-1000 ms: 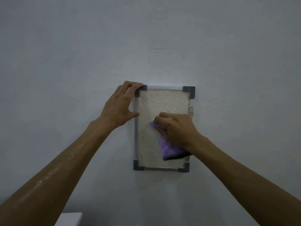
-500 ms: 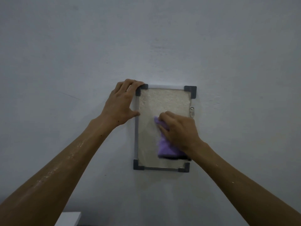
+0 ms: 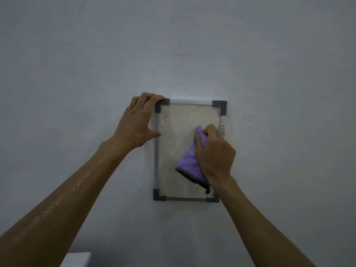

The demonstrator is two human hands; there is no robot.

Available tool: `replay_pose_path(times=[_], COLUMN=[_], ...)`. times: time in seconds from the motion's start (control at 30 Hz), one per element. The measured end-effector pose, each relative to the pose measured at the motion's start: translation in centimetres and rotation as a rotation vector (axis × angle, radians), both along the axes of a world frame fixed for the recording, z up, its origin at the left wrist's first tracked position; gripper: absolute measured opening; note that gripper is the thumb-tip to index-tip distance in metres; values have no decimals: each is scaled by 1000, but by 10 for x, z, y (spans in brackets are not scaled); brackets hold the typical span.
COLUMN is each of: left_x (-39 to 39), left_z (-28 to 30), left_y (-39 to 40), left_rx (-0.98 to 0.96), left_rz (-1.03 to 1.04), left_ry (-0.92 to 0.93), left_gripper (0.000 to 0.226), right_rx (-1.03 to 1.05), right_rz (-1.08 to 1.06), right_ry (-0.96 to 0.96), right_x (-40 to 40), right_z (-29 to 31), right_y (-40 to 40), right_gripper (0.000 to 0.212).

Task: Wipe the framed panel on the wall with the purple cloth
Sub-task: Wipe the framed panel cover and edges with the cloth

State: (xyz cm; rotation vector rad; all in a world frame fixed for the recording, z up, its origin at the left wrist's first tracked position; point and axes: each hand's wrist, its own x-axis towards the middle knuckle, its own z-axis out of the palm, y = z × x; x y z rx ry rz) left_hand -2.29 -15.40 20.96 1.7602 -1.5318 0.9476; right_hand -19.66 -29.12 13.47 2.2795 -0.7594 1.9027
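Observation:
A small framed panel (image 3: 173, 132) with a pale textured face, a light frame and dark corner caps hangs on the grey wall. My left hand (image 3: 137, 125) grips its top left corner, fingers over the top edge and thumb against the left side. My right hand (image 3: 214, 151) holds the purple cloth (image 3: 189, 164) bunched in its fingers and presses it on the panel's right half. The cloth hangs down to a dark-edged corner near the lower right of the frame.
A small metal clip (image 3: 222, 130) sits on the wall by the frame's right edge. The wall (image 3: 269, 74) around the panel is bare. A white block's corner (image 3: 77, 262) shows at the bottom left.
My right hand has swept the cloth from the panel's middle to its right side and slightly up. My left hand has kept its hold on the top left corner.

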Motion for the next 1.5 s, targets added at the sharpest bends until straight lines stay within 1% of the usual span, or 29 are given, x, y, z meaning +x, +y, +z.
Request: replay_pose_path(times=[0.03,0.1,0.13,0.17,0.23,0.27,0.3,0.4,0.43,0.47,0.53,0.57,0.6,0.7,0.73,0.77,0.83,0.87,0.9,1.0,1.03,1.07,1.1,1.17,1.2,1.33,1.37,1.5], left_x=[0,-1,-1,-1,-2,-1,0,1,2,1,1,1,1,2,2,2,1,1,1,1,1,1,0,-2,-2,-3,-3,-5], left_z=[0,1,1,0,0,0,1,3,2,2,1,1,1,3,2,2,2,1,2,2,2,2,2,3,3,4,4,8], left_y=[0,0,1,1,1,1,1,1,1,1,2,2,2,1,2,2,2,1,2,2,2,2,2,2,2,3,3,2], left_rx=[4,7,5,2,2,3,6,12,10,9,5,4,6,16,18,16,10,10,10,19,21,21,20,26,28,28,28,54], left_rz=[0,-7,-11,-14,-15,-15,-16,-22,-23,-25,-27,-29,-29,-28,-27,-29,-26,-25,-25,-17,-16,-16,-15,-7,-3,7,13,67], left_ry=[5,11,13,15,19,21,23,19,17,15,16,12,9,6,7,9,11,10,9,13,13,13,12,5,0,-10,-12,-56], left_gripper=[101,100,100,100,101,100,100,100,101,101,101,101,101,101,101,101,100,100,100,102,102,102,101,101,101,102,102,104], right_rx=[-35,-112,-115,-77,52,72,52,-73,-66,-20,124,161,154,15,-6,19,144,165,141,-36,-65,-73,-63,-39,-58,-242,-271,-274], right_rz=[6,32,23,3,-23,-25,-14,46,22,-21,-69,-80,-82,-33,-35,-55,-73,-76,-75,-29,-35,-52,-62,-22,-2,15,4,-75], right_ry=[36,170,187,146,-19,-58,-34,193,199,147,-62,-128,-127,116,139,99,-72,-103,-58,218,244,214,145,8,16,319,351,228], right_x=[5,11,10,8,4,5,9,16,12,7,-3,-5,-4,-1,-5,-11,-21,-22,-20,-17,-21,-25,-29,-36,-39,-50,-54,-60], right_z=[-4,-9,-7,-5,-1,-1,-2,-8,-7,-6,-4,-6,-9,-19,-20,-18,-11,-11,-11,-19,-16,-10,-2,11,12,-11,-6,37], right_y=[4,8,6,3,2,3,6,13,10,5,-2,-4,-3,0,-2,-7,-14,-15,-13,-8,-11,-16,-22,-30,-31,-35,-39,-44], right_gripper=[22,21,21,23,25,25,24,22,23,24,24,23,23,25,25,25,24,23,23,23,24,24,23,19,18,18,18,16])
